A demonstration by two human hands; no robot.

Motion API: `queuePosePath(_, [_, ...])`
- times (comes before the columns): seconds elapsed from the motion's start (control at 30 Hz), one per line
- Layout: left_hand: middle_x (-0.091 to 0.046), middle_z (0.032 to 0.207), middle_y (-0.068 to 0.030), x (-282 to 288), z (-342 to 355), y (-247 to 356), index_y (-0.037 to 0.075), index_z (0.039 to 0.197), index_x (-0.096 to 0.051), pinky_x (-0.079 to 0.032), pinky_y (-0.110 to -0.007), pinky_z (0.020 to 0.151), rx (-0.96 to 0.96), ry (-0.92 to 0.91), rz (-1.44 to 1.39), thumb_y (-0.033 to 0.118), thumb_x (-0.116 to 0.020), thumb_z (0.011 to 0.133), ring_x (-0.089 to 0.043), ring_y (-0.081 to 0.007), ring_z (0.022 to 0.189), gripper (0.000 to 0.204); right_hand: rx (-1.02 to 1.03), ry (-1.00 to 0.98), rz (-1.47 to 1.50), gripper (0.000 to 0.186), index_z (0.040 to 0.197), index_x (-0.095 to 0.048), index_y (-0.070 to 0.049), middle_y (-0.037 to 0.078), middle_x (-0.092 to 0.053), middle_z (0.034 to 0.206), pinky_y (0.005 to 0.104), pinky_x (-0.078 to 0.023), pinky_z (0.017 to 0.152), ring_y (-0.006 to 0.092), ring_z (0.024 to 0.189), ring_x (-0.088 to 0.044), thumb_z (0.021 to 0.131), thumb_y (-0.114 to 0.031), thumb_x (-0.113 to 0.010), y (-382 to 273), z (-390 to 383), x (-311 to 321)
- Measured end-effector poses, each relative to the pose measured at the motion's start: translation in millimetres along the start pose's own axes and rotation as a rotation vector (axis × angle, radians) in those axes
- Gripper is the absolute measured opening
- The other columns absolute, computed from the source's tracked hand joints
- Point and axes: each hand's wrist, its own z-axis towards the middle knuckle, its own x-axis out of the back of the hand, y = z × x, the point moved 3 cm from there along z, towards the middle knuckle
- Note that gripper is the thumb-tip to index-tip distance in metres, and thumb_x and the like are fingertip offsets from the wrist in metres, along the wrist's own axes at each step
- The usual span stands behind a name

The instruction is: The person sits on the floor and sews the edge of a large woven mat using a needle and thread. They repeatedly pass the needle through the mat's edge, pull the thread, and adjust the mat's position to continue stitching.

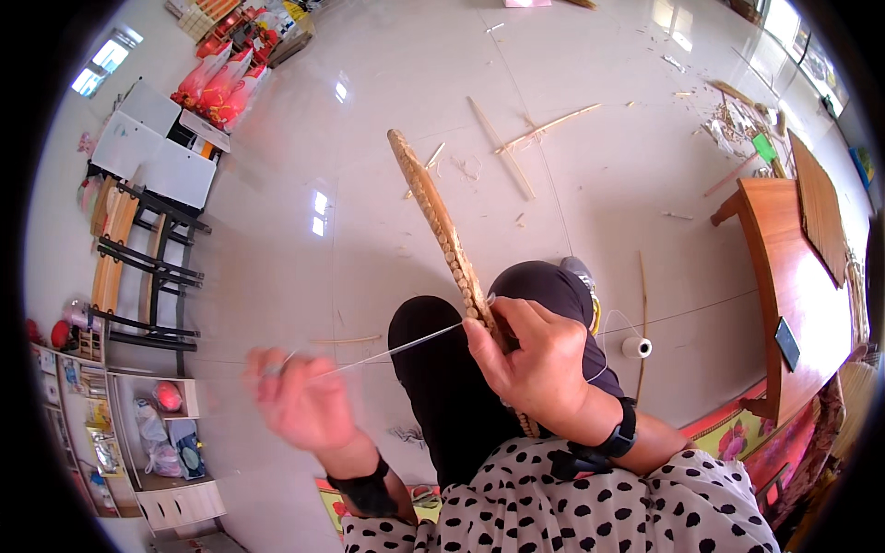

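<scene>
Gripped low in my right hand, the nearer one, the knobbly tan stalk strip slants from beyond my knees back toward my dotted shirt, while my blurred left hand, well apart leftward, holds the white thread taut crosswise.

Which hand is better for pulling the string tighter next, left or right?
Probably the left hand: it's out to the side, and the white thread runs straight to it. The right hand is busy gripping the tan textured strip.
</scene>
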Motion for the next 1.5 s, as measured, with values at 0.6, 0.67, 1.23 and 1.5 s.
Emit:
queuePosePath(0.6, [-0.048, 0.070, -0.0120, -32.0, -37.1, 52.1, -0.003, 0.087, -0.048, -0.051, -0.040, 0.051, -0.184, -0.328, 0.877, 0.001, -0.046, 0.095, -0.041, -0.0150, 0.041, 0.009, 0.019, -0.151, -0.230, 0.033, 0.066, -0.053, -0.003, 0.011, -0.054, 0.056, 0.0387, -0.043, 0.042, 0.0314, 0.045, -0.054, 0.085, -0.025, -0.070, -20.1, 17.5, -10.5])
queuePosePath(0.67, [-0.046, 0.069, -0.0100, -29.8, -38.9, 52.3, -0.002, 0.085, -0.047, -0.046, -0.037, 0.048, -0.166, -0.351, 0.937, 0.000, -0.045, 0.096, -0.038, -0.0132, 0.041, 0.012, 0.041, -0.162, -0.271, 0.033, 0.066, -0.053, -0.003, 0.012, -0.054, 0.056, 0.0392, -0.043, 0.042, 0.0321, 0.045, -0.053, 0.086, -0.024, -0.069, -22.7, 17.8, -11.3])
queuePosePath(1.23, [-0.036, 0.069, -0.0007, 5.8, -23.9, 70.4, 0.002, 0.086, -0.045, -0.032, -0.026, 0.048, -0.101, -0.148, 0.821, 0.008, -0.041, 0.102, -0.030, -0.0062, 0.046, 0.017, 0.101, -0.184, -0.338, 0.026, 0.069, -0.053, -0.003, 0.013, -0.053, 0.058, 0.0383, -0.040, 0.043, 0.0330, 0.047, -0.051, 0.087, -0.014, -0.068, -27.3, 13.0, -9.5])
queuePosePath(1.5, [-0.043, 0.066, -0.0049, -0.2, -24.9, 56.9, -0.005, 0.085, -0.051, -0.036, -0.030, 0.044, -0.121, -0.215, 0.805, -0.008, -0.040, 0.091, -0.033, -0.0078, 0.043, 0.012, 0.053, -0.182, -0.360, 0.029, 0.067, -0.052, -0.002, 0.014, -0.052, 0.057, 0.0395, -0.042, 0.046, 0.0360, 0.050, -0.052, 0.088, -0.016, -0.066, -30.7, 22.6, -7.0])
